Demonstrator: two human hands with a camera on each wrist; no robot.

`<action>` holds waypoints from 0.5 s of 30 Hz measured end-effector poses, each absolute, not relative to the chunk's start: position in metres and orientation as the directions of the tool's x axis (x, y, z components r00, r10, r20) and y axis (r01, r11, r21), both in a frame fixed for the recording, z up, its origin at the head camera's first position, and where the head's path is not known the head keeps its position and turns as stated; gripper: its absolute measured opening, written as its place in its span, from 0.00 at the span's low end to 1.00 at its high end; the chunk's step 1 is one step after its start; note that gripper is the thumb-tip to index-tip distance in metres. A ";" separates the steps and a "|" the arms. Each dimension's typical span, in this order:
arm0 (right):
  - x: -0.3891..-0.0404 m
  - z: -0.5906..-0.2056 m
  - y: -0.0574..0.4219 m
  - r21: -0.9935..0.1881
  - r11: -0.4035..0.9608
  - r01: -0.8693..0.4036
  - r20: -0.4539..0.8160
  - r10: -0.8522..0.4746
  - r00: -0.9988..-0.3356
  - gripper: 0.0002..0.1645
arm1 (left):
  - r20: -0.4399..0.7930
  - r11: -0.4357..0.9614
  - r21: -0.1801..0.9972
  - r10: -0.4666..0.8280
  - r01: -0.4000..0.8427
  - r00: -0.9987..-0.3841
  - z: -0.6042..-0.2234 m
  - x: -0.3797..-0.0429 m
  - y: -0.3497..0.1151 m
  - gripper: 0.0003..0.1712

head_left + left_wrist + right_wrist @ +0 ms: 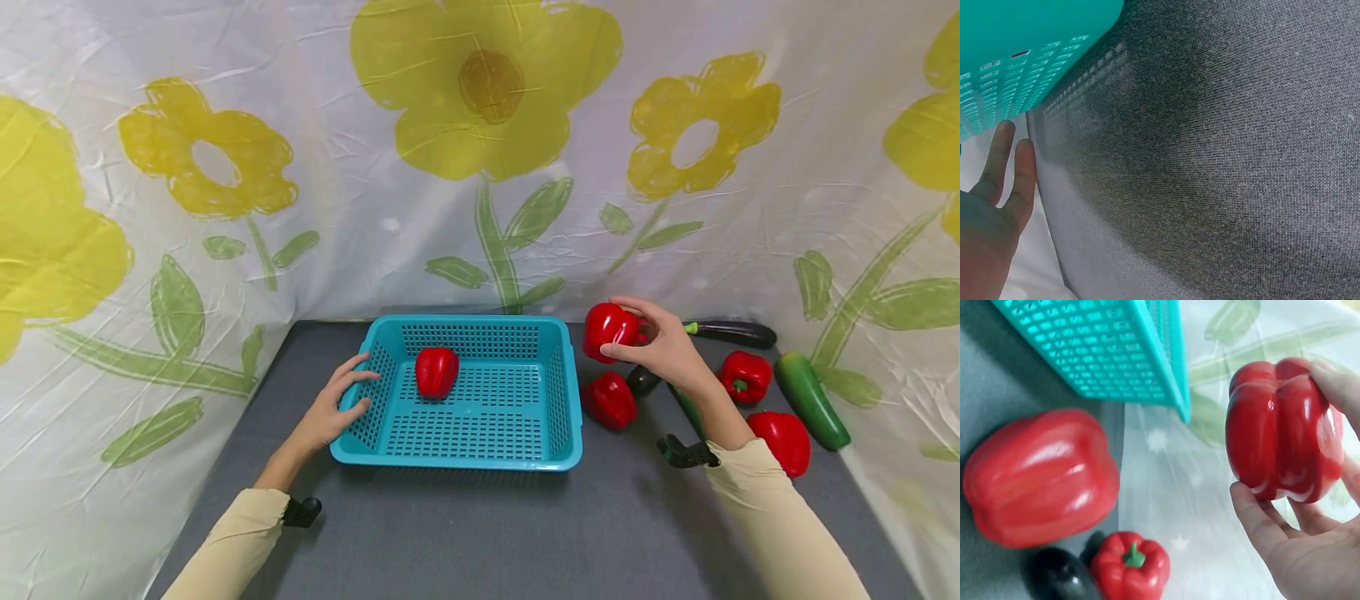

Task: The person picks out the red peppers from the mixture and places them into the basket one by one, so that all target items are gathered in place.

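My right hand (663, 346) holds a glossy red bell pepper (609, 332) up beside the basket's right back corner. In the right wrist view, the thumb and fingers pinch this bell pepper (1282, 434) from opposite sides. At the left rim of the turquoise basket (457, 463) is my left hand (327, 414), its fingers spread and fairly straight. The left wrist view shows two extended fingers close to the perforated basket wall (1016, 81). Inside the basket, toward its left, lies another red bell pepper (437, 372). One more bell pepper (611, 401) rests on the table just right of the basket.
Farther right on the dark grey table (480, 533) lie an eggplant (731, 333), a red bell pepper (746, 377), a large red bell pepper (782, 442) and a green cucumber-like vegetable (813, 402). Another dark eggplant (1060, 575) sits near the peppers. A flower-printed white sheet (315, 167) hangs behind.
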State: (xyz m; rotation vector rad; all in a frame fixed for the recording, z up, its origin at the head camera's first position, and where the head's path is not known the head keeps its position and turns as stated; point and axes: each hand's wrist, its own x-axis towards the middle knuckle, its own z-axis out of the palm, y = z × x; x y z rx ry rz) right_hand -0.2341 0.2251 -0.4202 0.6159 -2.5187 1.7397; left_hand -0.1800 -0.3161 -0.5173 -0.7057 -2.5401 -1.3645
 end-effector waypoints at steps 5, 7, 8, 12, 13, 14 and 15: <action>-0.240 -0.421 0.214 -0.891 0.307 -0.335 0.233 -0.325 -0.917 0.42 | 0.369 0.465 0.738 0.330 0.489 -0.869 -0.518 -0.180 -0.316 0.23; -0.243 -0.421 0.210 -0.891 0.296 -0.344 0.241 -0.335 -0.911 0.42 | 0.367 0.465 0.739 0.329 0.487 -0.870 -0.518 -0.180 -0.316 0.22; -0.244 -0.421 0.207 -0.891 0.290 -0.349 0.245 -0.340 -0.908 0.42 | 0.366 0.465 0.739 0.328 0.487 -0.871 -0.518 -0.180 -0.316 0.22; -0.248 -0.419 0.195 -0.895 0.262 -0.360 0.257 -0.358 -0.898 0.42 | 0.361 0.473 0.740 0.321 0.478 -0.876 -0.518 -0.180 -0.317 0.22; -0.249 -0.418 0.192 -0.897 0.257 -0.360 0.257 -0.360 -0.897 0.41 | 0.360 0.474 0.741 0.319 0.477 -0.877 -0.518 -0.180 -0.317 0.22; -0.249 -0.418 0.188 -0.901 0.246 -0.358 0.256 -0.365 -0.895 0.41 | 0.361 0.474 0.740 0.319 0.477 -0.876 -0.518 -0.180 -0.317 0.22; -0.250 -0.417 0.185 -0.904 0.239 -0.354 0.253 -0.369 -0.894 0.42 | 0.360 0.475 0.741 0.316 0.475 -0.878 -0.519 -0.180 -0.317 0.22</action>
